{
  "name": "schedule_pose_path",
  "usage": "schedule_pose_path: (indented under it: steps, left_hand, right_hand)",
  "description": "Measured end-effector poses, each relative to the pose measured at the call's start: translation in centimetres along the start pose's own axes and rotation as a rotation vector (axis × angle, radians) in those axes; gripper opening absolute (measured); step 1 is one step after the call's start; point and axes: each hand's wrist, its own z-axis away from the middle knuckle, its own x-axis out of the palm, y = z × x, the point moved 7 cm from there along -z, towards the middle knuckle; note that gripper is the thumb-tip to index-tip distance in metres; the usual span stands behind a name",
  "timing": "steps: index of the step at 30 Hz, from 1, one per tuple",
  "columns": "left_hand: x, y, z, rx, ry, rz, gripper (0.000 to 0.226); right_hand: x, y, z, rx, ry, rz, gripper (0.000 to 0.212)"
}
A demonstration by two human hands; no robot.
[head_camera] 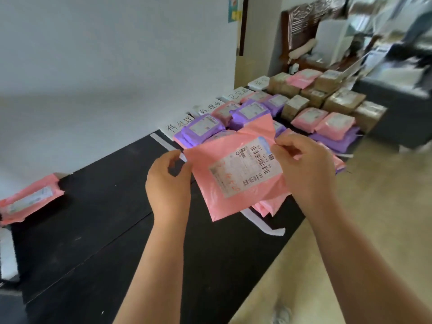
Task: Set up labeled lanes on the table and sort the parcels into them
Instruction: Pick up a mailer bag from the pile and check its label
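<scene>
Nearest, two bare forearms rise from the bottom edge, cut off below the elbows. Both hands hold one pink parcel (pixel 217 190) above the black desk (pixel 105 230): the left hand (pixel 168 181) pinches its left edge with curled fingers, and the right hand (pixel 304 171) grips its upper right corner, thumb over the end of the shipping label (pixel 245 169). The barcodes show, but the print and red handwriting are too blurred to read.

The parcel hides part of a low pink stack (pixel 264 206) and a white tape strip (pixel 268 226) beneath it. A broad stretch of dark desk top runs left to another pink parcel (pixel 30 197), cut off by the picture's edge. On the right the desk's edge runs diagonally beside the beige floor (pixel 385 195).

Farther back, purple parcels (pixel 201 130) and brown boxes (pixel 343 100) crowd the desk beside handwritten paper signs (pixel 178 127) along the wall. The room beyond is smeared.
</scene>
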Motion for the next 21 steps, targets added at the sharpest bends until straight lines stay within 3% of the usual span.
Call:
schedule_pose_path:
  steps: [8,21]
  left_hand:
    - [10.4,2.4,4.3,-0.061,-0.293,-0.066,0.037]
    - [27.3,9.5,14.5,-0.049,-0.366,-0.153,0.021]
  right_hand:
    - [-7.2,8.0,-1.3,0.165,0.089,-0.005,0.016]
    - [-17.5,26.6,-5.1,0.352,0.020,0.036,0.013]
